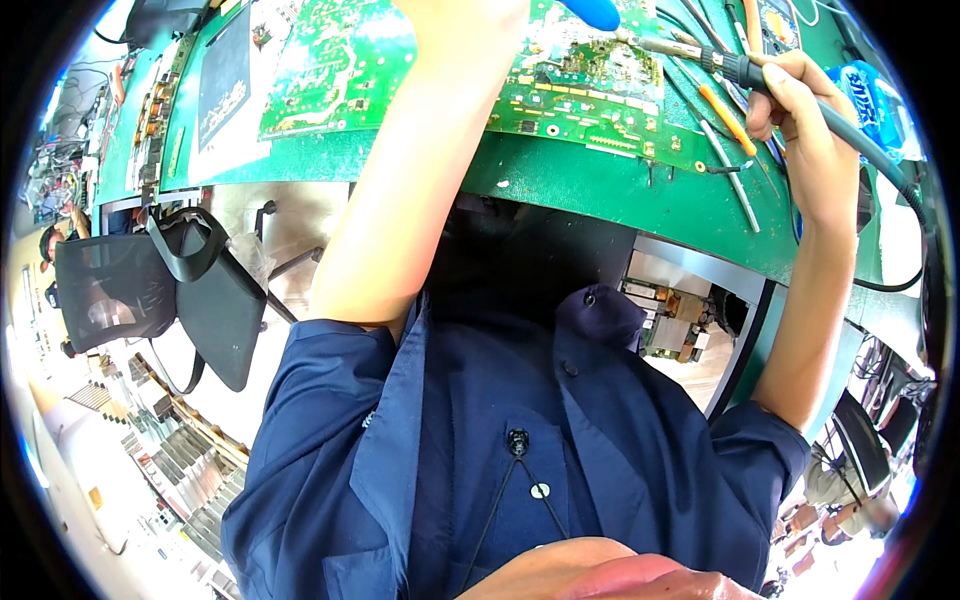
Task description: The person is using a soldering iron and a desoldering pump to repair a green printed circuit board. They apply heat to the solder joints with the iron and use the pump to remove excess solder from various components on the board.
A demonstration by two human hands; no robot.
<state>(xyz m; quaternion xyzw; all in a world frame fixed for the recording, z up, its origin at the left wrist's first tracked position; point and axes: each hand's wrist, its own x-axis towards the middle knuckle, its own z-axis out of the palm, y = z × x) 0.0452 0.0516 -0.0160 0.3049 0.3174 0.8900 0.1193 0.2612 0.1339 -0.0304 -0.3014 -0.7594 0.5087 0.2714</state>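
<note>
My right hand is closed round the grip of a soldering iron. The iron points left, with its metal tip low over a green circuit board. A thick grey-blue cable runs from its back end over my wrist. Beside the tip, a rounded bright-blue object enters from the top edge; its kind does not show. My left arm reaches across the board, and only the base of my left hand is in view. Its fingers lie beyond the top edge, so their grip is hidden.
An orange-handled tool, a thin metal rod and other slim tools lie on the green mat to the right. Past my right hand is a blue packet. An office chair stands at left; boards fill a box below the bench.
</note>
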